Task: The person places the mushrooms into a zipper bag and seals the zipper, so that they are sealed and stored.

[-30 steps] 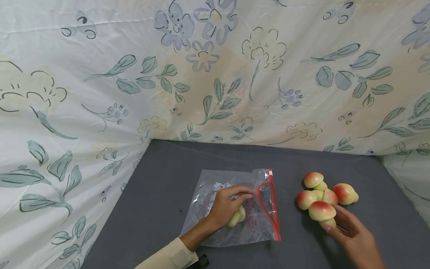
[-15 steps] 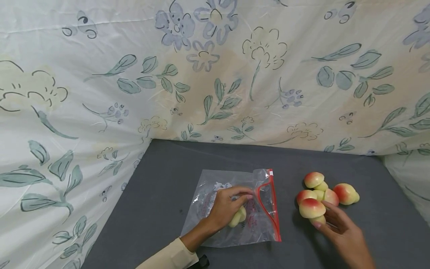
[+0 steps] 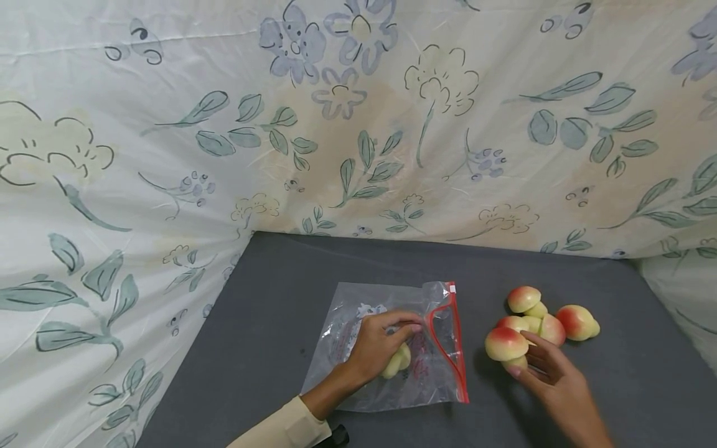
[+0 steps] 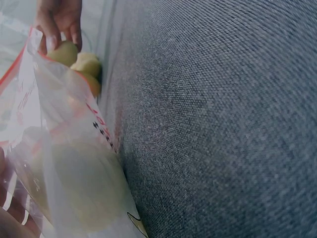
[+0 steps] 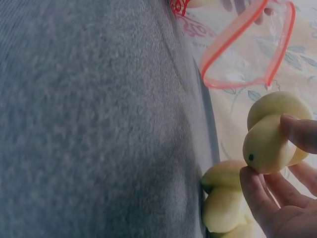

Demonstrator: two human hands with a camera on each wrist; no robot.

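My left hand (image 3: 372, 345) pinches the upper layer of a clear zip bag (image 3: 439, 389) near its mouth. The bag lies flat with its red zip edge to the right, gaping in a loop. Inside it rests a pale yellow fruit (image 3: 396, 362), partly hidden by the hand and seen large through the plastic in the left wrist view. To the right, my right hand (image 3: 554, 376) grips a pear-shaped fruit (image 3: 506, 343), red on top and yellow below. The right wrist view shows this fruit (image 5: 270, 146) between thumb and fingers, a dark spot at its narrow end.
Several similar red-and-yellow fruits (image 3: 576, 322) lie grouped beyond the right hand. The dark grey tabletop (image 3: 269, 298) is backed by a floral cloth (image 3: 358, 186), which also hangs along the left. A small black object (image 3: 338, 434) shows by the left sleeve.
My right hand has moved left, carrying the fruit away from the group and toward the bag's mouth. The left hand and the bag have stayed in place.
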